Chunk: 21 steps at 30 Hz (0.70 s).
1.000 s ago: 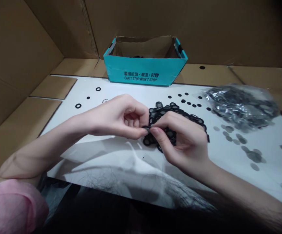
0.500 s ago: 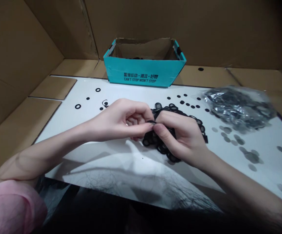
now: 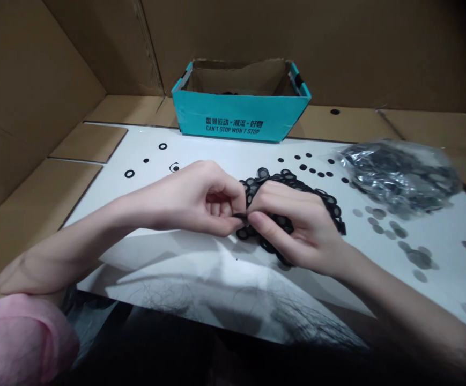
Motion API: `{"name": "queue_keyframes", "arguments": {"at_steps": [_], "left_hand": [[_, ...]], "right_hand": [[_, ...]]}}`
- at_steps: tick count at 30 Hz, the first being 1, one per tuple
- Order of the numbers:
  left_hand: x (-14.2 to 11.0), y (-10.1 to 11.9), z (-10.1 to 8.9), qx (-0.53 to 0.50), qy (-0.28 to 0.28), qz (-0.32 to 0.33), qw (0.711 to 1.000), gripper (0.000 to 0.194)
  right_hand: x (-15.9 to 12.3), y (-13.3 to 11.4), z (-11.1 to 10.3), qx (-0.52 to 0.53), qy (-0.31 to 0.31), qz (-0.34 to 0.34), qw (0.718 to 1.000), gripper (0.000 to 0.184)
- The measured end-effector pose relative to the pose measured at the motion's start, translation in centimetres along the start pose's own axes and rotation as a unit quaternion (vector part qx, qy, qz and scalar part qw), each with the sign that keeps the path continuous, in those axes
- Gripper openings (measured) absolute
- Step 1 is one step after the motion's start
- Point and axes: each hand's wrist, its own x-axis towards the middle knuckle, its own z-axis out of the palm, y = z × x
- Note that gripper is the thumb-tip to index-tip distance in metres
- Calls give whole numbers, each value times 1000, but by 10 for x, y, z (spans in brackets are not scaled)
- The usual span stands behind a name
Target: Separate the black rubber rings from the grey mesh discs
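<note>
Left hand (image 3: 200,201) and right hand (image 3: 297,225) pinch a small thin black piece (image 3: 239,216) at opposite edges, probably for fine control, pile of black-rimmed, grey-centred discs (image 3: 332,201) at three o'clock, handily close.

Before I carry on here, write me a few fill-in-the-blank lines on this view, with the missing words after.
The fingertips of the left hand and right hand meet at a small piece whose colour is ____. In the camera's view, the clear plastic bag lies to the ____ of the dark pile. The English print on the teal box reads "CAN'T STOP ____ STOP". The colour of the sleeve on the left arm is ____.

Missing words: black; right; WON'T; pink.
</note>
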Motion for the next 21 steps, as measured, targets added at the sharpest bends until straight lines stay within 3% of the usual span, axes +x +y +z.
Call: {"name": "queue_keyframes", "arguments": {"at_steps": [4, 10, 15, 21], "left_hand": [[-2, 0, 3, 33, 38, 33, 998, 6], [-1, -3, 9, -83, 27, 14, 996, 9], [-1, 0, 10, -136, 21, -10, 990, 10], [-2, 5, 4, -111, 18, -13, 994, 10]], "right_hand": [[0, 5, -3, 1, -3, -5, 1000, 22], [-2, 8, -1, 5, 33, 12, 999, 23], [-3, 7, -2, 102, 31, 42, 993, 21], [-3, 2, -1, 123, 52, 38, 990, 19]]}}
